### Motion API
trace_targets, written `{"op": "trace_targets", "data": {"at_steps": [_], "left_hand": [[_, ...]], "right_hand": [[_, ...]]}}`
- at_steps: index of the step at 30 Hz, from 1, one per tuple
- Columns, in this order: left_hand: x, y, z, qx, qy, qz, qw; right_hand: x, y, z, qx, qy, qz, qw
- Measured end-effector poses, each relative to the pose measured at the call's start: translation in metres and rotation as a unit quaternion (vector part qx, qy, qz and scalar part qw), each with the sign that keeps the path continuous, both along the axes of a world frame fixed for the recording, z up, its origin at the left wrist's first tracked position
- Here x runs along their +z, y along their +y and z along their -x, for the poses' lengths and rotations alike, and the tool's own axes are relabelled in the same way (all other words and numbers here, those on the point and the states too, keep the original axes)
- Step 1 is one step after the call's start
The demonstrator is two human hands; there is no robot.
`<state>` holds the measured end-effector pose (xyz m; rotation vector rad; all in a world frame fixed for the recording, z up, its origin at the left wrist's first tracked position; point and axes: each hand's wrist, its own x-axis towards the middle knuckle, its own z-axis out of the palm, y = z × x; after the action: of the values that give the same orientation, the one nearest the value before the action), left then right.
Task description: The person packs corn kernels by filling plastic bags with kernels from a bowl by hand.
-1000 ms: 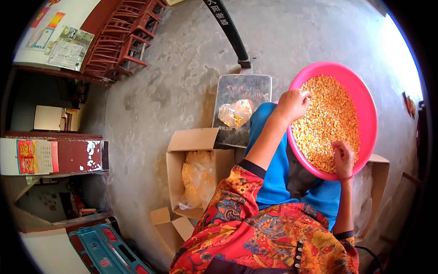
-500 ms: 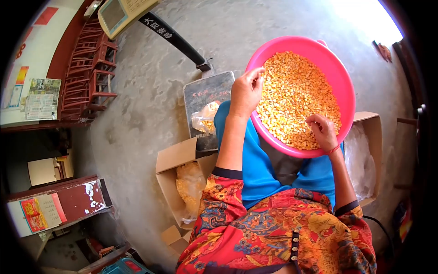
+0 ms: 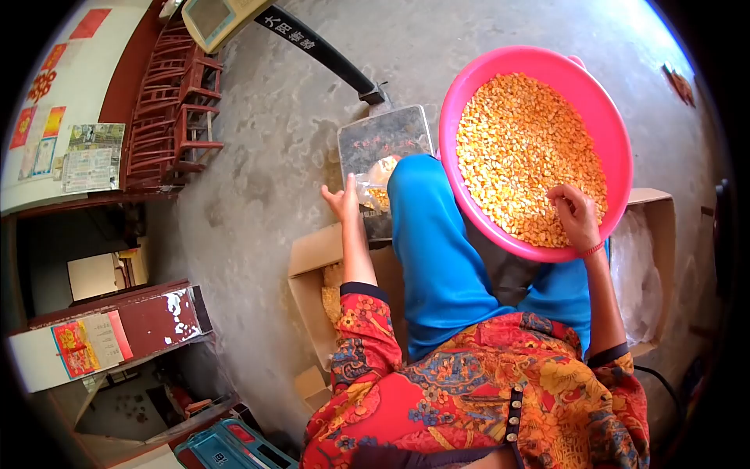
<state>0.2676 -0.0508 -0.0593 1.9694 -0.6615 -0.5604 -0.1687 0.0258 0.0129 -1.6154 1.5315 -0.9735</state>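
Observation:
A pink basin [image 3: 617,148] full of yellow corn kernels [image 3: 531,148] rests by my knees. My right hand [image 3: 576,217] is over the lower right part of the corn, its fingers curled together; what they hold, if anything, is too small to make out. Left of my knee, my left hand [image 3: 343,200] is held with its fingers apart and nothing in it, beside the platform scale [image 3: 383,137]. A clear plastic bag [image 3: 373,181] with some kernels lies on the scale, partly hidden by my knee.
An open cardboard box [image 3: 312,254] with corn stands below the scale, partly behind my left arm. Another box [image 3: 664,234] with clear plastic is at the right. Red chairs [image 3: 168,117] are stacked at the upper left. The scale's display [image 3: 215,19] is at the top.
My left hand has left the basin's edge, moved left and down to beside the scale, and its fingers have spread. My right hand stays over the corn. The view has shifted.

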Motion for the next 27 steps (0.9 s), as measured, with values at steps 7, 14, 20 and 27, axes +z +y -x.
{"op": "trace_targets", "data": {"at_steps": [7,14,20,27], "left_hand": [[-0.126,-0.015,-0.049,-0.024,0.082,-0.098,0.992],[-0.069,-0.008,-0.056,-0.022,0.141,0.029,0.989],[-0.038,-0.009,-0.037,-0.091,0.125,-0.143,0.977],[-0.065,-0.019,-0.043,-0.011,0.208,0.070,0.975]], "right_hand": [[-0.004,-0.001,0.002,-0.004,0.002,-0.021,1.000],[-0.007,0.000,0.002,-0.016,-0.007,-0.024,1.000],[-0.008,-0.002,0.003,-0.011,-0.025,-0.037,0.999],[-0.023,0.000,0.011,0.006,-0.029,-0.027,0.999]]}}
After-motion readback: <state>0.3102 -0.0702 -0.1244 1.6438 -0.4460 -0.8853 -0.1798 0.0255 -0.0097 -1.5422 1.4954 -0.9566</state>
